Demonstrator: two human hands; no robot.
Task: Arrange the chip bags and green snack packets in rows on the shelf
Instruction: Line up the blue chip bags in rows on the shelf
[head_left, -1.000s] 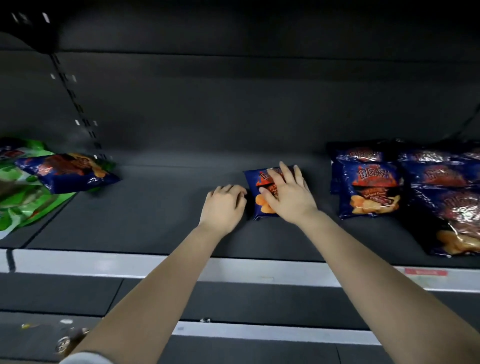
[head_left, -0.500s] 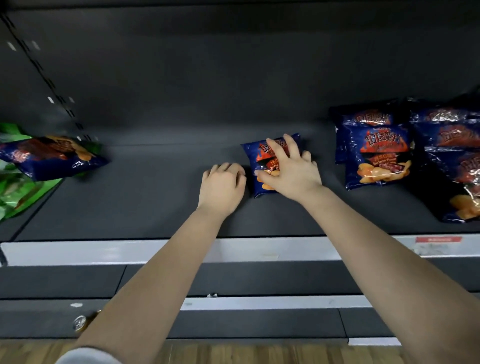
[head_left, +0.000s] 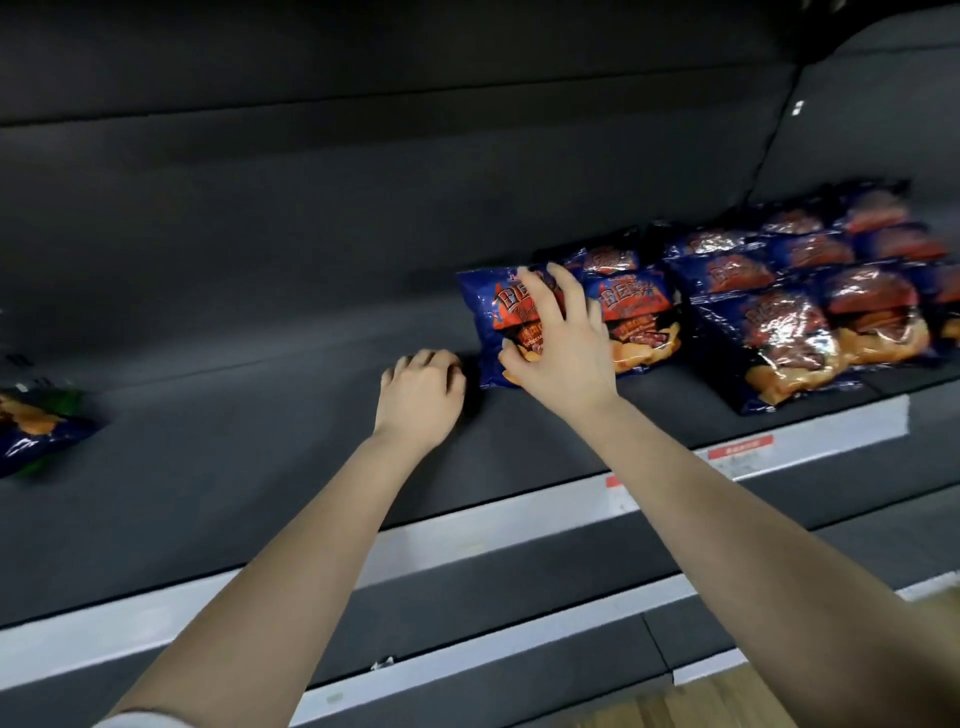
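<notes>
Right grip (head_left: 558, 348) spread flat on bag (head_left: 488, 317), thumb at its lower edge; left grip (head_left: 421, 389) curled, empty, on shelf (head_left: 260, 441). Bag likely light, slick, crushable: take by edges.

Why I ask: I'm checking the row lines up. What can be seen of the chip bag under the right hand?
The chip bag is a glossy dark blue packet with a red-orange logo panel and pictured chips. It lies face up on the dark shelf, its right edge against the neighbouring chip bag. The right hand spreads over its face, hiding the right half. The curled left hand sits beside its lower left corner.
</notes>
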